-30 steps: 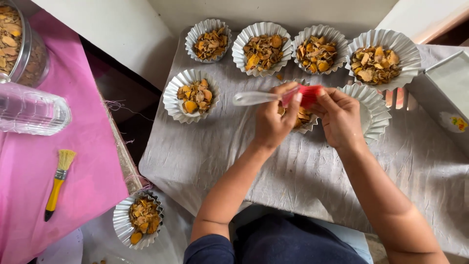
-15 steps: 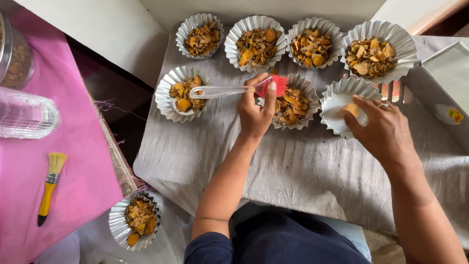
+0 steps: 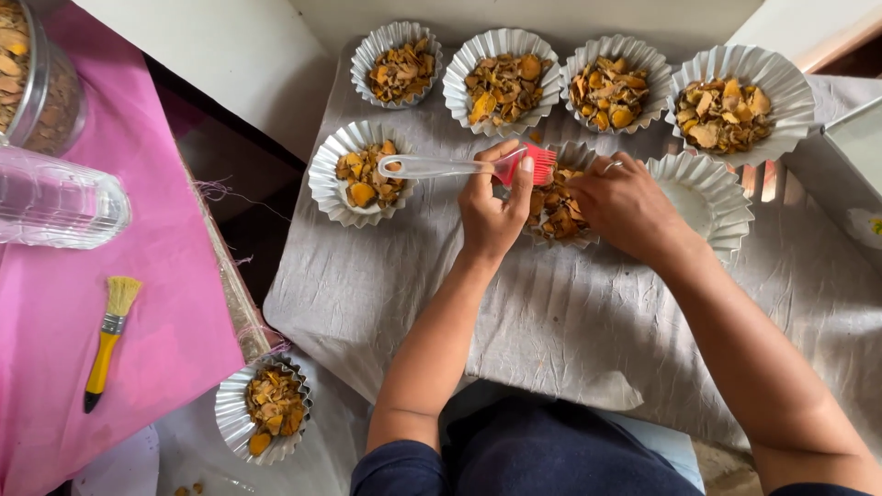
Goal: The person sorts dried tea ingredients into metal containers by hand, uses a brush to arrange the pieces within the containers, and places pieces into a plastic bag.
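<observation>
Right hand (image 3: 625, 204) has come back from the empty foil cup (image 3: 712, 197) onto the middle cup of chips (image 3: 557, 209), fingers curled in it; left hand (image 3: 494, 207) grips red-bristled brush (image 3: 464, 167) just beside; filled cups along far edge

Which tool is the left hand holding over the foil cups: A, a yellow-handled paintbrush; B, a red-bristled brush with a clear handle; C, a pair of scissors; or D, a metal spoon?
B: the left hand grips a red-bristled brush with a clear handle, while the yellow-handled paintbrush lies untouched on the pink cloth.
</observation>
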